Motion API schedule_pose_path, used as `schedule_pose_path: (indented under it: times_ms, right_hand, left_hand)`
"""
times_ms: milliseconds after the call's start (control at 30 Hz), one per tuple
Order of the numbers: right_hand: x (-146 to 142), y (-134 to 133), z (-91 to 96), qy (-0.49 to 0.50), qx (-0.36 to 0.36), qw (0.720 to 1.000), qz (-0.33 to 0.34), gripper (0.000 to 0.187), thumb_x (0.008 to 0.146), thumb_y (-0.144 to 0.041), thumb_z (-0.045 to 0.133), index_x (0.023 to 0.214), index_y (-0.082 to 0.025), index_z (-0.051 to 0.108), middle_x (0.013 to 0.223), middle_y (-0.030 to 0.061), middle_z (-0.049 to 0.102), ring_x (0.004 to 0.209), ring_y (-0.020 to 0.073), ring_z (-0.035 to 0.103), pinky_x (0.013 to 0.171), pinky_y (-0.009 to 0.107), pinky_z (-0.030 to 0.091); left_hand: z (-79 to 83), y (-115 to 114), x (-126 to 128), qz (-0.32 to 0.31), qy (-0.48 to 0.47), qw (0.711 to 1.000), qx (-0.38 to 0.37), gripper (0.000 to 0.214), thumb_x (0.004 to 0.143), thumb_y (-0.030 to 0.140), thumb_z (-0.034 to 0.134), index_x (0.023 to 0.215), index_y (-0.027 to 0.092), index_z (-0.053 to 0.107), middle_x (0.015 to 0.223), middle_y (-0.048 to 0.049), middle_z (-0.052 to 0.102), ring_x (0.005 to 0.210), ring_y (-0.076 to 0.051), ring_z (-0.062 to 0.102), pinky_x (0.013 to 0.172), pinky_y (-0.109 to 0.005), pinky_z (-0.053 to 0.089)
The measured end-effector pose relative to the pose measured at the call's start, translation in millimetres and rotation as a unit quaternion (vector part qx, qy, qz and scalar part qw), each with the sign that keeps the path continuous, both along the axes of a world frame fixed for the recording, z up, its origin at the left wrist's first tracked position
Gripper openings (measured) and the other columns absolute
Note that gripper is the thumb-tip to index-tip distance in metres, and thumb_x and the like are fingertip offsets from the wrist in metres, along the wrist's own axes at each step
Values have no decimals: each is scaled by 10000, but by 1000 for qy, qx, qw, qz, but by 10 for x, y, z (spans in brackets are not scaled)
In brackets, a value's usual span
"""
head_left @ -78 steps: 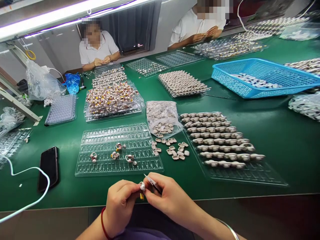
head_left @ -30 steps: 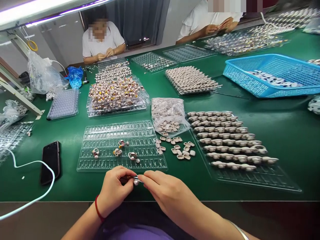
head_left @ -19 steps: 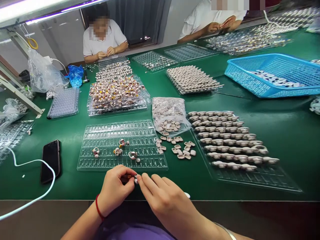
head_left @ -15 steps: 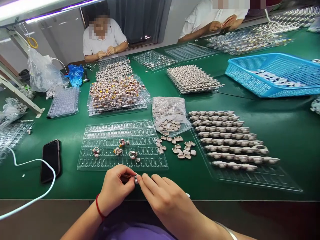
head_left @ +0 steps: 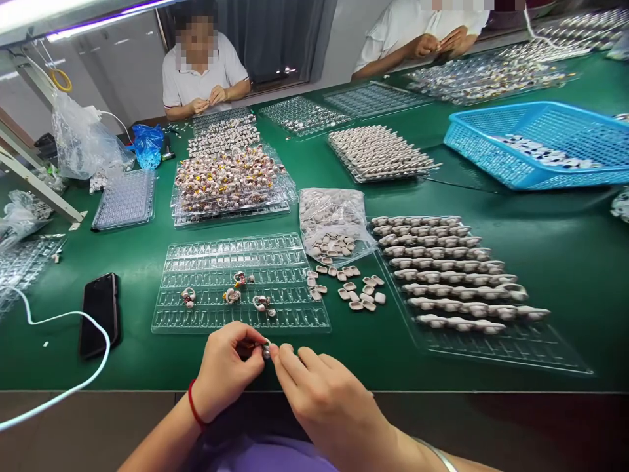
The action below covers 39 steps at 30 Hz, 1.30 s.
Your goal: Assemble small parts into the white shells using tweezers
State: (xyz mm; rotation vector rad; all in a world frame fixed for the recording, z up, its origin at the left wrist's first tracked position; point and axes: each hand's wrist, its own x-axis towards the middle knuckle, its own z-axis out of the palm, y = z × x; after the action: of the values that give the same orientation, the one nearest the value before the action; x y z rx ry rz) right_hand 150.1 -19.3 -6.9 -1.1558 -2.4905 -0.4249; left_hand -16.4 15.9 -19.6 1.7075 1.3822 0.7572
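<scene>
My left hand (head_left: 230, 367), with a red band at the wrist, pinches a small pale part with a silvery end (head_left: 266, 351) between thumb and forefinger. The fingertips of my right hand (head_left: 324, 390) are closed against the same part from the right. Most of it is covered by fingers, so its exact kind is unclear. Just beyond my hands lies a clear plastic tray (head_left: 196, 321). Several small curved assemblies (head_left: 232, 296) with coloured wires rest on it. Loose beige shell pieces (head_left: 354, 305) lie right of that tray, beside an open plastic bag (head_left: 331, 213) of similar pieces.
On the right, a tray (head_left: 531, 351) carries rows of beige curved parts. A phone (head_left: 99, 316) and a white cable (head_left: 73, 396) lie left. Farther back are stacked trays of wired parts (head_left: 228, 180), a blue basket (head_left: 525, 177) and two people working across the table.
My right hand has turned slightly at the wrist, its fingertips staying at the small part. My left hand keeps its pinch in almost the same place.
</scene>
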Motion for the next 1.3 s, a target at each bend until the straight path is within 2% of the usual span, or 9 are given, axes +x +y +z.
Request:
schedule_pose_path:
  times_ms: [200, 500, 967, 1300]
  right_hand:
    - [-3, -38, -9, -67, 26, 997, 14, 358, 733, -31, 477, 992, -24, 724, 919, 175, 703, 635, 225, 569, 507, 317, 381]
    - [85, 9, -73, 23, 16, 999, 21, 366, 785, 13, 445, 1049, -6, 696, 909, 149, 710, 669, 227, 567, 555, 334, 366]
    - [74, 13, -64, 12, 14, 999, 27, 367, 840, 32, 381, 1041, -16, 683, 903, 160, 697, 663, 217, 562, 540, 342, 367]
    - [63, 0, -84, 2, 6, 1000, 18, 338, 805, -13, 465, 1072, -16, 673, 920, 155, 691, 680, 218, 554, 547, 333, 339]
  left_hand:
    - [5, -4, 2, -2, -3, 1000, -5, 110, 762, 143, 595, 799, 146, 699, 766, -63, 699, 660, -180, 668, 611, -269, 541]
    - [13, 5, 0, -1, -2, 1000, -14, 114, 765, 148, 595, 823, 148, 693, 778, -70, 708, 669, -189, 677, 617, -279, 552]
    - [20, 7, -6, -1, -20, 999, -27, 102, 761, 148, 607, 822, 162, 688, 783, -58, 725, 679, -179, 689, 629, -264, 561]
    - [33, 19, 0, -2, -24, 999, -34, 102, 762, 141, 603, 819, 158, 686, 788, -61, 724, 684, -180, 687, 636, -264, 560]
